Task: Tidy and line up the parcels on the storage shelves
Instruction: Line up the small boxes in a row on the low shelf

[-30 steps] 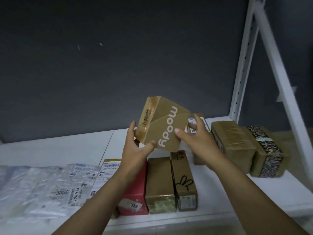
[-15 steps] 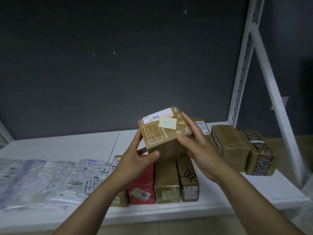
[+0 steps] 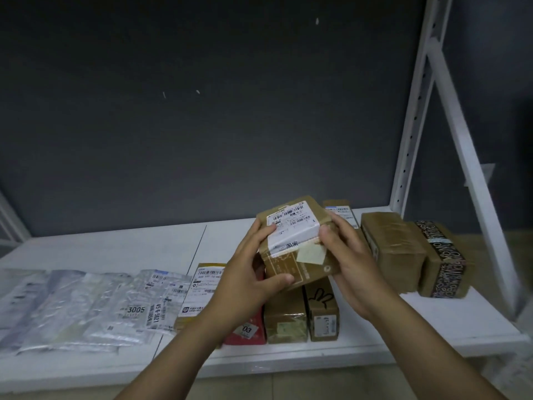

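A brown cardboard parcel with a white shipping label on top is held in the air above the white shelf. My left hand grips its left side, thumb under the front face. My right hand grips its right side, thumb on the label's edge. Under it a row of parcels lies on the shelf: a yellow-labelled flat one, a red one, a taped brown box and a brown box with a rabbit drawing.
Several clear plastic mail bags lie flat on the shelf's left. At the right stand a taped brown box and a box with black patterned tape, with a labelled parcel behind. A white upright and its brace bound the right end.
Both hands have turned the held parcel over: first its printed side faced me, then a sticker face, now the white shipping label is up. It sits slightly lower.
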{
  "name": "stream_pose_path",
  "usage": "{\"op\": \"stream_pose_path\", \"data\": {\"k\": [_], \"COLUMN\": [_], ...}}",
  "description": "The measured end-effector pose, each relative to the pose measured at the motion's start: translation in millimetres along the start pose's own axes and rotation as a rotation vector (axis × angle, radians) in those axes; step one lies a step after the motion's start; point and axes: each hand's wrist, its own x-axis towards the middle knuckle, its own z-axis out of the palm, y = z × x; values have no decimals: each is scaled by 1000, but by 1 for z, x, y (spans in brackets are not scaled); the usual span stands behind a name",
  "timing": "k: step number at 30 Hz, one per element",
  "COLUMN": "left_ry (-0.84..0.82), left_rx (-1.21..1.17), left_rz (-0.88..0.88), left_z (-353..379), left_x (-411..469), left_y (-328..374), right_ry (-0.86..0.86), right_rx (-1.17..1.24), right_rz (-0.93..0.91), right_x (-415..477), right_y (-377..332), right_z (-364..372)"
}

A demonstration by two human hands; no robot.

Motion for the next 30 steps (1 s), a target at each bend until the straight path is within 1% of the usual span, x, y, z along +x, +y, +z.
{"op": "stream_pose_path", "data": {"k": [3, 6, 9, 12, 15, 17, 19, 20, 21, 25, 30], "left_ry": [-9, -19, -23, -74, -211, -297, -340, -357, -377, -452, -476], "left_rx": [-41, 10, 27, 151, 373, 474, 578, 648, 714, 894, 947], "left_rz": [-37, -34, -28, 23, 118, 112, 89, 87, 77, -12, -8], "left_z": [1, 2, 5, 14, 26, 35, 42, 46, 49, 56, 53], "left_x": [1, 0, 0, 2, 3, 4, 4, 4, 4, 7, 14], "left_y": [-5, -10, -12, -21, -33, -44, -56, -61, -65, -78, -89], "right_ry": [-3, 58, 114, 180, 253, 280, 246, 222, 199, 97, 54], "right_rx": [-85, -169, -222, -364, -621, -860, -1160, -1285, -1359, -1383, -1390], "right_rz": [72, 112, 96, 2, -57, -60, -19, 15, 47, 85, 36], "right_x": [-1, -2, -3, -3, -3, -4, -7, -9, -11, -14, -11], "right_y": [-1, 0, -2, -7, -11, -14, -14, -11, -7, 26, 56], "right_z": [-1, 0, -4, -18, -44, -63, -76, -80, -83, -94, -103]}}
